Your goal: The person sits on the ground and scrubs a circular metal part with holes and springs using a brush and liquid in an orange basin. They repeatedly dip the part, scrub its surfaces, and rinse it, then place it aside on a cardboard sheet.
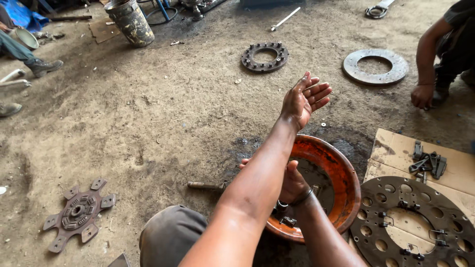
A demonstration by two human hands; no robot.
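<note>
A person crouches over an orange, rust-streaked metal dish (pixel 341 170) lying flat on the oily dirt floor (pixel 163 123), just right of centre and near the knees; the right hand (pixel 293 185) reaches under the other forearm and presses down inside the dish, its grip hidden from above, so whether it clasps anything cannot be told; the left hand (pixel 303 100) is raised above, palm open, fingers spread, holding nothing; the dish looks heavy, rigid and greasy, best taken by its thick outer rim with both hands; a perforated steel plate (pixel 413 225) rests on cardboard (pixel 396 151) at right; farther off lie a bolted ring (pixel 264 57) and a flat steel ring (pixel 376 66), beside another person's hand (pixel 422 95).
</note>
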